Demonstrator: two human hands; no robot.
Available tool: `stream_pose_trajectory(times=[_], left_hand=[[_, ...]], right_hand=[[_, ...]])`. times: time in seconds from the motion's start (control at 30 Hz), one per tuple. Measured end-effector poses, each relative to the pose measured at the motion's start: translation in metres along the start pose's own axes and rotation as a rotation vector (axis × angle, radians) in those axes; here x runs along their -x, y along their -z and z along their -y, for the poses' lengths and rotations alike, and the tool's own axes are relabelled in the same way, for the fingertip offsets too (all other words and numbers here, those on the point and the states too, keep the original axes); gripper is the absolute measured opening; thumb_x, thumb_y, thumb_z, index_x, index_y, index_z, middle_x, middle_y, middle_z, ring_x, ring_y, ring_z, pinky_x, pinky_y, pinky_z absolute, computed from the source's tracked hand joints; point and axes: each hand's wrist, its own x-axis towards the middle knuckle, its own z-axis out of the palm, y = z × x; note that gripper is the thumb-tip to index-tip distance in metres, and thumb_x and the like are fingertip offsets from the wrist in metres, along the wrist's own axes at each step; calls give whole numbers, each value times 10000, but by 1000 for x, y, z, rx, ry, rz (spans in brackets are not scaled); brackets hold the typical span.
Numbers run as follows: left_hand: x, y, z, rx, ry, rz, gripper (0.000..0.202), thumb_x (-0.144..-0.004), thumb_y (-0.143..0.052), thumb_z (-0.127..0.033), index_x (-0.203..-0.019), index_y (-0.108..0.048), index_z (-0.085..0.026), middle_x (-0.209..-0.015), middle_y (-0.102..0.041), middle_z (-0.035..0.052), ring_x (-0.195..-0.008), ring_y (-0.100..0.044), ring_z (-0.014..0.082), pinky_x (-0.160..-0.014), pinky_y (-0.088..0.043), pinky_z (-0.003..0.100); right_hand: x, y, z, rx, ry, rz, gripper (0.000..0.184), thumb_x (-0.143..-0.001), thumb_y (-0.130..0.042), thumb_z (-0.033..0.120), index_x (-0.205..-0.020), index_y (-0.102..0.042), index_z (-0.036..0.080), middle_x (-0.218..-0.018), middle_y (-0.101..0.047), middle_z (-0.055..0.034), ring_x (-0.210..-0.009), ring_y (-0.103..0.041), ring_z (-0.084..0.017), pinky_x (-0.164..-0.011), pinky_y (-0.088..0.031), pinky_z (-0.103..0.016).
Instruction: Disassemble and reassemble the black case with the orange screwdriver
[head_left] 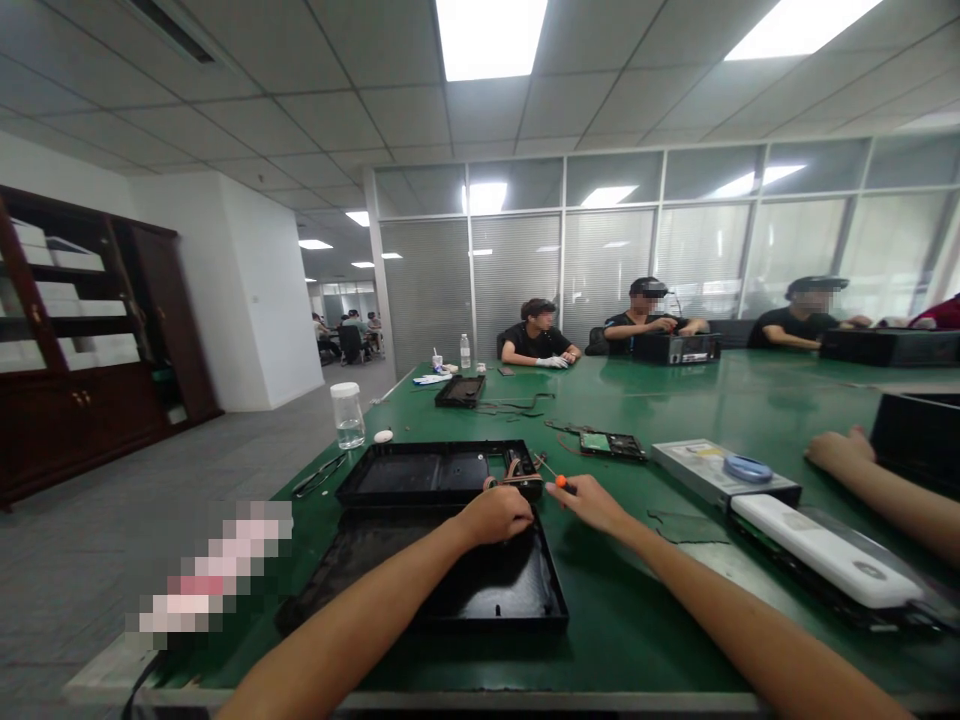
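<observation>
In the lower middle of the frame, the left hand (495, 515) is curling into a tight fist where two flat black plastic trays meet. The far tray (420, 472) is shallow and rectangular with a raised rim. The near tray (465, 590) is glossy and lying closer to the bottom edge. A bundle of brownish wires (514, 473) is sitting just above the knuckles, in the far tray's right end; whether the fist is pinching it cannot be told.

Just to the right, the right hand (594, 502) is closing narrowly around a slim screwdriver (559, 481) with an orange handle, its thin shaft pointing up-left toward the wires.

Everything is resting on a smooth green table (637, 620). At centre right, a small green circuit board (611, 444) is lying flat. Right of it, a brushed-metal box (701, 478) is carrying a blue ring of tape (747, 468). A long, rounded white casing (825, 550) is lying below that. Another person's hand (836, 450) is resting at the right. A clear plastic jar (348, 415) is standing left of centre.
</observation>
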Motion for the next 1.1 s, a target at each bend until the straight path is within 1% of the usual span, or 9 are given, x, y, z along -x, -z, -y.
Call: stream_pose_trajectory(times=[0.23,0.4,0.47,0.57,0.63,0.73,0.87,1.0,1.1], left_hand=[[3,-1,-1,21,101,-20,181,-841,-476,-227,-855,-644,-163,-900,-648,28,-864,-549,142,-840,-376,267],[1,-4,2,41,51,-2,171,-834,-491,-222,-884,-646,-170,-921,-645,25,-892,-542,137,-853,-371,258],[1,-4,3,42,4,9,178,-838,-486,-219,-887,-649,-167,-947,-643,25,-902,-537,136,-859,-367,252],[3,-4,4,34,-70,20,186,-838,-477,-202,-881,-654,-165,-981,-637,24,-897,-532,134,-860,-362,246],[4,-3,5,38,-77,25,186,-831,-479,-187,-888,-656,-172,-987,-638,20,-892,-533,131,-859,-360,246],[5,-4,5,77,-8,19,173,-819,-497,-194,-880,-660,-192,-976,-644,4,-896,-540,129,-854,-358,249],[5,-2,3,162,126,6,149,-795,-542,-238,-885,-650,-191,-935,-659,10,-892,-558,134,-847,-348,256],[5,1,-3,228,253,-49,302,-763,-585,-281,-1051,-547,-198,-898,-671,4,-954,-554,153,-923,-271,334],[5,4,-6,250,298,-21,349,-758,-591,-294,-1083,-504,-203,-910,-671,5,-963,-557,155,-962,-201,380]], right_hand=[[-3,14,-7,-44,-39,-77,577,-763,-349,626,-539,-564,140,-492,-519,0,-503,-483,-132,-517,-328,-229],[-5,19,-10,-55,-52,-110,551,-762,-357,612,-552,-554,142,-502,-515,-1,-517,-478,-137,-528,-330,-238],[-8,19,-16,-66,-50,-103,483,-767,-380,572,-600,-545,150,-545,-522,0,-552,-485,-142,-551,-344,-242],[-12,18,-32,-82,-54,-109,267,-719,-495,432,-769,-497,169,-669,-523,11,-623,-477,-136,-584,-365,-239],[-14,21,-42,-104,-87,-70,247,-671,-524,321,-853,-436,179,-684,-486,29,-597,-448,-120,-557,-364,-230],[-15,34,-45,-203,-39,-38,289,-642,-518,262,-895,-399,187,-698,-466,35,-579,-437,-109,-541,-365,-227],[-10,56,-26,-441,54,-99,320,-733,-466,397,-975,-420,192,-672,-496,27,-527,-457,-112,-501,-366,-234],[-3,56,-10,-484,14,-255,307,-781,-389,499,-793,-446,197,-510,-383,63,-395,-345,-91,-392,-272,-214],[0,46,-6,-344,86,-302,295,-772,-422,472,-686,-450,191,-527,-399,41,-455,-376,-100,-440,-310,-223]])
